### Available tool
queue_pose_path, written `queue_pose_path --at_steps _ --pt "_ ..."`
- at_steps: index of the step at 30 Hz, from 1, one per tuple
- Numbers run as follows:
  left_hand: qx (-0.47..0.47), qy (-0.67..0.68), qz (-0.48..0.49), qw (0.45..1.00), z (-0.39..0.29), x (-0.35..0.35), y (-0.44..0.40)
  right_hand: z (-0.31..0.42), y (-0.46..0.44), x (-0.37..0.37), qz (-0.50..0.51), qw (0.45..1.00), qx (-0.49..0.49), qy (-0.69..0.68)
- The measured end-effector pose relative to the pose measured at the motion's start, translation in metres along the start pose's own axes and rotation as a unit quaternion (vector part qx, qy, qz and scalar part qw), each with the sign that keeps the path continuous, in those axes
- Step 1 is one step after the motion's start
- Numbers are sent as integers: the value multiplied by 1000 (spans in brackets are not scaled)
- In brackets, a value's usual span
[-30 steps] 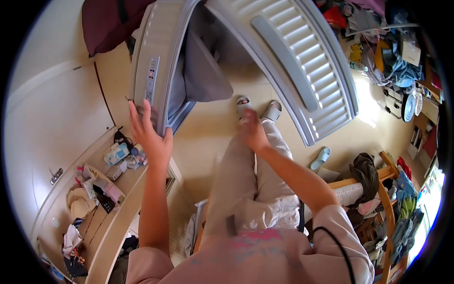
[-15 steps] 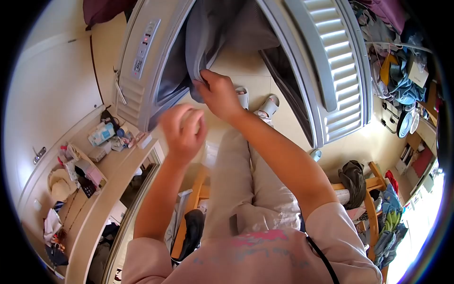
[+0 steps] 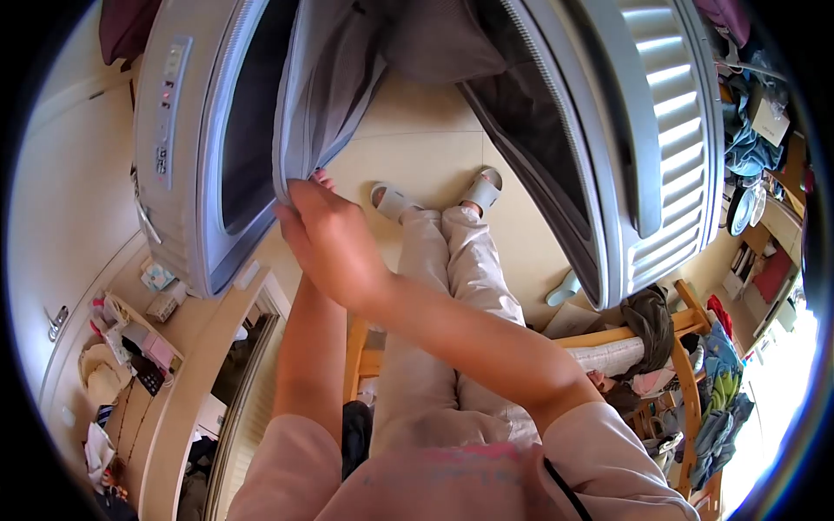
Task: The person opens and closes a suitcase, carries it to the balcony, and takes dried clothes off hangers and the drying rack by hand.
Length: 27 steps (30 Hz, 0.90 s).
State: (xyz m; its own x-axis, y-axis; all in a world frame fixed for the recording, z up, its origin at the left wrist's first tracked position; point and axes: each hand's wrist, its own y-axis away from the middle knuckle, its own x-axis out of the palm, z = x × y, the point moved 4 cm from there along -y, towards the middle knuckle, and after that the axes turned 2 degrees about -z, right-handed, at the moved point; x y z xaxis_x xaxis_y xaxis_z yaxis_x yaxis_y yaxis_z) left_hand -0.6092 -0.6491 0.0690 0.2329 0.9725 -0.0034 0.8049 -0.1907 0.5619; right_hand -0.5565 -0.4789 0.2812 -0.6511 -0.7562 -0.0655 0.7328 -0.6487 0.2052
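A large silver hard-shell suitcase [image 3: 178, 234] stands spread apart in front of me, its two halves to left and right. Inside the left half hangs a grey fabric lining flap [image 3: 326, 95] with a zippered edge. My right hand [image 3: 330, 234] is closed on the lower edge of this flap, fingers pinched together. Mostly hidden behind it is my left hand [image 3: 324, 180]; only its curled fingertips show, at the flap's edge. More grey lining [image 3: 443, 43] sags between the halves. A ridged outer shell [image 3: 673, 130] with a grey handle [image 3: 621, 122] forms the right half.
My feet in grey slippers [image 3: 395, 201] rest on the tiled floor [image 3: 417, 152]. A loose slipper [image 3: 563, 288] lies near the right half. On the left runs a counter [image 3: 187, 360] with small items. A wooden frame [image 3: 686, 382] and piled clothes [image 3: 717, 399] are at the right.
The suitcase now looks nearer and wider apart. My right hand has moved left and down with the flap's edge. My left hand has gone up behind it. My feet have spread apart.
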Motion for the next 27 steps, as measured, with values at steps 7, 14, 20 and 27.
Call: queue_pose_path --at_steps 7,14,20,27 --pt "25 26 23 999 9 0 -6 -11 4 -7 -17 999 -12 -27" --pt "-43 107 -67 991 22 18 -4 -19 0 -18 41 998 15 -39" --pt "-62 73 -68 993 24 10 -6 -18 -4 -19 72 996 38 -43" --pt "-161 -58 -86 981 72 21 -17 -12 -4 8 62 995 27 -80"
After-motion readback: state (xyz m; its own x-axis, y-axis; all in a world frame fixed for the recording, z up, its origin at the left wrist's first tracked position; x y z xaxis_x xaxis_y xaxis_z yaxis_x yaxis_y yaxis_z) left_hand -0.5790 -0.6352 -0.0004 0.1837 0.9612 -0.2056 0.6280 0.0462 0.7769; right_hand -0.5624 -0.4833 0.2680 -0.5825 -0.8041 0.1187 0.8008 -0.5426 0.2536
